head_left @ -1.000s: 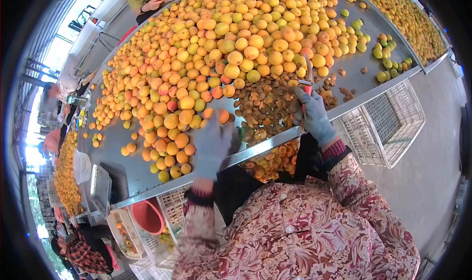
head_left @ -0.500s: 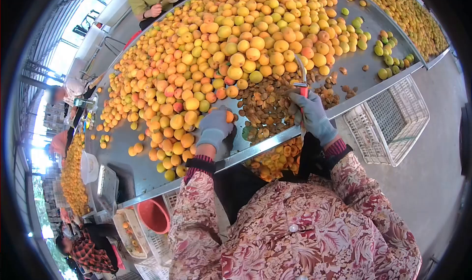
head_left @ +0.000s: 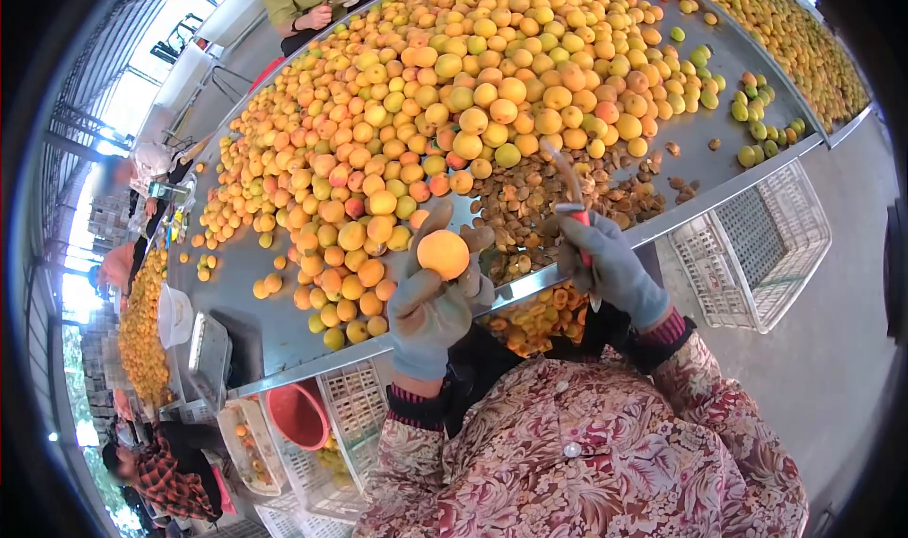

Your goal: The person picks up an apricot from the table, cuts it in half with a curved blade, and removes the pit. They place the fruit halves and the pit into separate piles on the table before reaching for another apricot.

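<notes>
In the head view, my left hand [head_left: 426, 319], in a stained grey glove, has its fingers curled around an orange apricot [head_left: 443, 254] just above the table's near edge. My right hand [head_left: 615, 266], gloved too, grips a curved knife [head_left: 580, 218] by its red handle, with the blade pointing up and away. Brown apricot pits [head_left: 520, 207] lie in a heap beyond and between the hands. Past them rises a large pile of apricots [head_left: 397, 122]. Below the edge, several apricot halves [head_left: 539, 313] show in a container in front of my body, its sides mostly hidden.
The metal table [head_left: 293, 335] has a raised rim. A white plastic crate [head_left: 757, 245] stands on the floor at right. Greenish apricots [head_left: 757, 112] sit at the table's right end. A red bucket [head_left: 298, 415] is at lower left. Another person [head_left: 303, 4] works across the table.
My left hand has lifted an apricot off the table and drawn it toward me, turning palm up. My right hand still holds the knife, its blade now tilted left.
</notes>
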A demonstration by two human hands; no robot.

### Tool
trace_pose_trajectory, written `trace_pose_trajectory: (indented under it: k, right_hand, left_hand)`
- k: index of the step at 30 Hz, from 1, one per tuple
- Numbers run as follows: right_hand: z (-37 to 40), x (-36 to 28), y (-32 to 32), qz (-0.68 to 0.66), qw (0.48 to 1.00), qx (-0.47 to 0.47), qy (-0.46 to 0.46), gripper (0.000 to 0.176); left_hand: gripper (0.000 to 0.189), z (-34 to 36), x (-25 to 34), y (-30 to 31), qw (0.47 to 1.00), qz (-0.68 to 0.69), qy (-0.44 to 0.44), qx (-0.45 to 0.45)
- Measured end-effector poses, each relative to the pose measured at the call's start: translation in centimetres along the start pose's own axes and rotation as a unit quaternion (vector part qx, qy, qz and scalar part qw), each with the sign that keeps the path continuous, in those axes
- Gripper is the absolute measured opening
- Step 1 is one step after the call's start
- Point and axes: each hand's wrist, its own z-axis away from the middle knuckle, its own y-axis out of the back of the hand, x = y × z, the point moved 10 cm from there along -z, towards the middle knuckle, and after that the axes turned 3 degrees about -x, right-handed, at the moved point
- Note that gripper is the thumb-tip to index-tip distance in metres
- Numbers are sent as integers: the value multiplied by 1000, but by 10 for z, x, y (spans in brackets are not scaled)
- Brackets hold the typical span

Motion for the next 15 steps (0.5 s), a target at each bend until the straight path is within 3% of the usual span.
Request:
trace_pose_trajectory:
  k: [1, 5, 8, 10, 11, 13, 15]
  right_hand:
    - [6, -2, -7, 16, 1000, -5, -5, 26]
    - [16, 1, -17, 32, 999, -34, -19, 25]
    - [24, -1, -26, 54, 997, -51, -16, 24]
    - [27, -5, -31, 67, 996, -63, -3, 24]
    - [29, -5, -32, 81, 995, -63, -8, 25]
    - [33, -5, -33, 94, 993, -64, -15, 25]
    - [36, -1, -34, 126, 988, -73, -49, 25]
  left_hand:
    - [52, 1, 0, 6, 998, 28, -6, 49]
    - [43, -4, -11, -4, 989, 115, 49, 72]
    - [44, -3, -18, -7, 998, 32, 28, 48]
    - [50, 3, -18, 13, 993, 53, -29, 105]
    - [50, 4, -17, 15, 993, 53, -27, 105]
    - [52, -1, -16, -3, 994, -107, 13, 10]
    - [51, -4, -21, -6, 998, -32, 39, 32]
